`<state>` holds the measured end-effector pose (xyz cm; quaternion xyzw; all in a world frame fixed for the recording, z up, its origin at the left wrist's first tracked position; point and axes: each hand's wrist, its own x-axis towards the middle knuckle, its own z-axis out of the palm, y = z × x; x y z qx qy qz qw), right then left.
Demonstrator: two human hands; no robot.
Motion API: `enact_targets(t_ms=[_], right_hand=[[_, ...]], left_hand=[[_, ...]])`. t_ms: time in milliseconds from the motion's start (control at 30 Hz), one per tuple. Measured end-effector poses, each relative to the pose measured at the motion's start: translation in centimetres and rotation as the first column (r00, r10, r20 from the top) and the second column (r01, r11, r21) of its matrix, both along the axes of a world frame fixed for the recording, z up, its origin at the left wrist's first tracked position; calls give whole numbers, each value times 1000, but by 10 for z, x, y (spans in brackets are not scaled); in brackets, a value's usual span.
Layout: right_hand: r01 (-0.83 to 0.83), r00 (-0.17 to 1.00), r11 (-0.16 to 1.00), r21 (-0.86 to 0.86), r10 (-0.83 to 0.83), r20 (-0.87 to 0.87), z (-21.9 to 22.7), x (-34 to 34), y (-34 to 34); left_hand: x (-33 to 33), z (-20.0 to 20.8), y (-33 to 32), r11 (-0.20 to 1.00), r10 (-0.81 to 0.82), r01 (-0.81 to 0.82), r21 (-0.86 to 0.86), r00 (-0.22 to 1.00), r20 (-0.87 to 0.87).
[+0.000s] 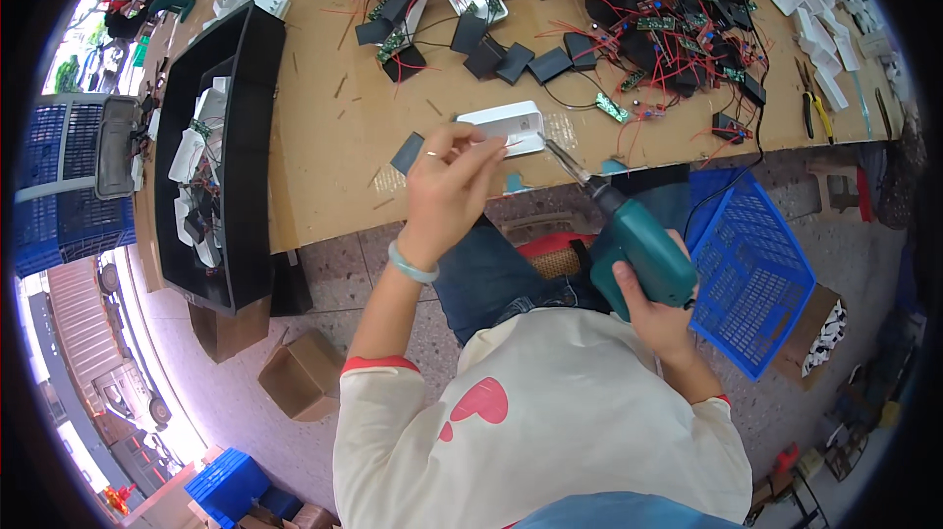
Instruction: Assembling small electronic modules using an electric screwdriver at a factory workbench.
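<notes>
In my right hand (pixel 660 305) is a green pistol-shaped power tool (pixel 643 246), its handle wrapped by my fingers. Its long thin metal tip points up and left and ends beside the right end of a white plastic housing (pixel 506 120), an open oblong shell lying near the table's front edge. Over the left end of that housing hovers my left hand (pixel 452 180), thumb and fingers pinched together. What the pinch holds is too small to make out. A flat dark rectangular piece (pixel 408 153) lies on the table just left of this hand.
Black battery-like blocks (pixel 550 64), red wires and green circuit boards (pixel 611 107) are heaped at the back. A black bin (pixel 257 87) with white housings stands left. Yellow-handled pliers (pixel 813 111) lie right. A blue crate (pixel 751 269) stands below the table's right side, a cardboard box (pixel 300 377) lower left.
</notes>
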<state>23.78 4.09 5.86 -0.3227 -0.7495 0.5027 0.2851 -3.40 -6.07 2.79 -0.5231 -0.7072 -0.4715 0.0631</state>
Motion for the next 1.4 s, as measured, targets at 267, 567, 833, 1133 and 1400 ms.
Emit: enact_targets(t_ms=[267, 567, 833, 1133, 1400], right_hand=[[21, 999, 996, 86, -18, -26, -11, -13, -8], [-5, 998, 992, 127, 12, -55, -22, -24, -13], [13, 999, 996, 87, -10, -33, -19, -28, -10], [26, 999, 996, 82, -23, -34, -28, -39, -11], [39, 998, 999, 13, -38, -56, -30, -41, -11]], left_hand=[[11, -10, 26, 988, 148, -155, -13, 961, -232], [8, -31, 28, 987, 152, -151, -46, 988, 7], [24, -34, 35, 968, 252, -252, 16, 962, -108], [23, -33, 33, 969, 242, -247, -12, 959, -147], [23, -39, 32, 973, 223, -228, -26, 966, -130]])
